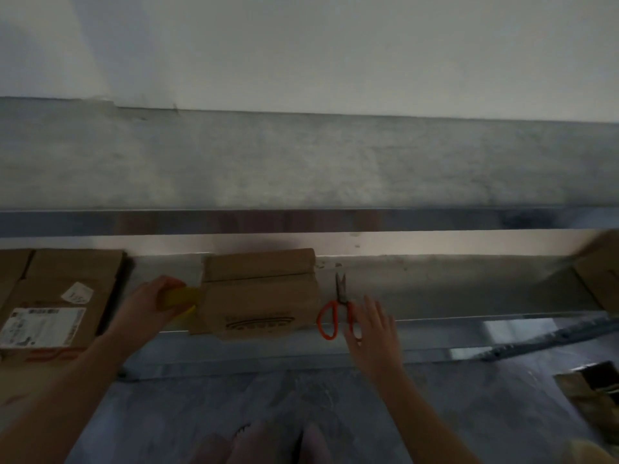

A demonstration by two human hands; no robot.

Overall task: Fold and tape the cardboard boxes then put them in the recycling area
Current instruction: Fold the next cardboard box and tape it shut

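Observation:
A small folded cardboard box with a dark printed logo lies on the steel counter, its front hanging over the edge. My left hand grips a yellow tape roll pressed against the box's left side. Orange-handled scissors lie just right of the box, blades pointing away from me. My right hand hovers with straight, spread fingers beside the scissors' right handle, holding nothing.
A larger flattened box with white shipping labels lies at the left. Another cardboard box sits at the right edge. A steel backsplash and a grey wall rise behind the counter. More cardboard lies on the floor at the lower right.

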